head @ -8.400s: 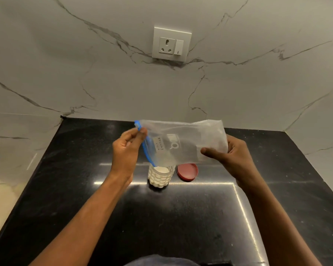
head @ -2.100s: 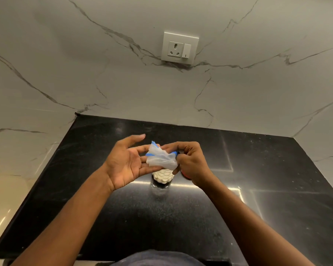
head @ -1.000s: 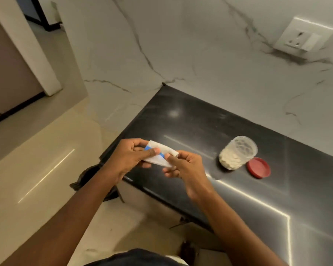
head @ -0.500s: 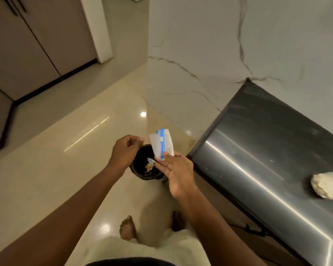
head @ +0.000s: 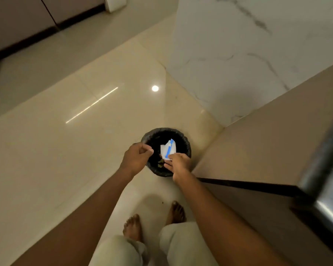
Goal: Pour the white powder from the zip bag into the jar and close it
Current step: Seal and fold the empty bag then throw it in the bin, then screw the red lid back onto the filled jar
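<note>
The empty zip bag (head: 167, 149), folded small with its blue zip strip showing, hangs over the open mouth of a black waste bin (head: 186, 144) on the floor. My right hand (head: 179, 164) pinches the bag's lower edge with its fingertips. My left hand (head: 136, 160) hovers at the bin's left rim, fingers curled in with nothing in them. The jar and its red lid are out of view.
The bin holds some scraps and stands on glossy cream floor tiles beside the beige cabinet side (head: 258, 146). The black counter's edge (head: 325, 160) runs down the right. My bare feet (head: 133, 227) stand just behind the bin. A marble wall rises behind.
I have turned away from the counter and now look down at the floor bin. Both hands have dropped to the bin, and the folded bag is now over its mouth.
</note>
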Available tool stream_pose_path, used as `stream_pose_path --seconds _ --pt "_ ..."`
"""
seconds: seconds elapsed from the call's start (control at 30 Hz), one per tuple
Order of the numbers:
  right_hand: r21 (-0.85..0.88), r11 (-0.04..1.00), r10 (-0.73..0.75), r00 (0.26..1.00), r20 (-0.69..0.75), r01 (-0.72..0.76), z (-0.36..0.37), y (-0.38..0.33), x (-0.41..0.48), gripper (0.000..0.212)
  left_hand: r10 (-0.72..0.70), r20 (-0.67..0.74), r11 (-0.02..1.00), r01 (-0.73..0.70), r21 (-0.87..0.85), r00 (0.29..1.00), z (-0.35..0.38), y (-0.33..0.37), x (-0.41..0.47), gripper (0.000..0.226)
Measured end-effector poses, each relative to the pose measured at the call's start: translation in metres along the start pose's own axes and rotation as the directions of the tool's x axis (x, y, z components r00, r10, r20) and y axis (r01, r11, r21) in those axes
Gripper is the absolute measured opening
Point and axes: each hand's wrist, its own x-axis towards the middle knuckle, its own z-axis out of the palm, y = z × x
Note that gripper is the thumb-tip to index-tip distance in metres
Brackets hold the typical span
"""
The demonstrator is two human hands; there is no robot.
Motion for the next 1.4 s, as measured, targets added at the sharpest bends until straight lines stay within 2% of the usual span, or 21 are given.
stream_pose_path --seconds 0.2,0.37,0.43,0.5,0.63,0.8,0.87,1.0,1.17,1.23,1.33,1.4 --pt "-0.116 0.992 0.050 0.998 -0.035 -0.053 0.037 0.069 0.163 0.034 0.010 0.039 1.000 -0.010 0.022 0.999 0.039 -0.099 0.102 0.011" --pt "-0.190 0.981 0.025 0.999 -0.042 -0.033 0.039 0.093 0.190 0.027 0.027 0.032 1.000 -0.028 0.007 0.999 0.040 -0.131 0.111 0.012" --pt "-0.306 0.950 -0.077 0.996 -0.045 0.060 0.031 0.091 0.167 0.016 0.019 0.028 1.000 -0.019 -0.001 0.999 0.032 -0.127 0.095 0.010" --pt "-0.433 0.876 -0.228 0.974 0.017 0.212 0.021 0.081 0.129 0.009 0.016 0.022 1.000 -0.016 -0.015 1.000 0.022 -0.114 0.070 0.007" --pt "-0.559 0.694 -0.452 0.879 0.152 0.454 -0.009 0.044 0.021 0.008 0.020 0.035 0.998 -0.018 -0.053 0.999 -0.006 -0.063 -0.004 0.007" --pt "-0.674 0.474 -0.561 0.784 0.265 0.567 -0.058 -0.018 -0.120 0.008 0.066 0.033 0.998 -0.066 0.004 0.997 -0.051 0.015 -0.109 0.010" --pt "-0.666 0.452 -0.554 0.772 0.312 0.594 -0.077 -0.039 -0.165 0.008 0.104 0.026 0.994 -0.105 0.031 0.994 -0.065 0.042 -0.144 0.011" --pt "-0.591 0.483 -0.576 0.743 0.341 0.646 -0.111 -0.066 -0.243 0.007 0.205 0.024 0.972 -0.206 0.111 0.979 -0.079 0.083 -0.206 0.010" --pt "-0.535 0.463 -0.720 0.652 0.238 0.707 -0.166 -0.076 -0.307 0.006 0.393 0.122 0.889 -0.410 0.201 0.911 -0.061 0.118 -0.257 0.009" --pt "-0.542 0.443 -0.793 0.594 0.135 0.714 -0.203 -0.077 -0.327 0.005 0.436 0.205 0.855 -0.475 0.210 0.876 -0.042 0.132 -0.271 0.008" --pt "-0.582 0.402 -0.886 0.460 -0.053 0.707 -0.265 -0.079 -0.346 0.004 0.502 0.292 0.786 -0.571 0.239 0.814 -0.005 0.157 -0.288 0.008" --pt "-0.602 0.420 -0.900 0.395 -0.182 0.679 -0.310 -0.078 -0.355 0.002 0.554 0.375 0.714 -0.656 0.244 0.743 0.028 0.175 -0.303 0.004"
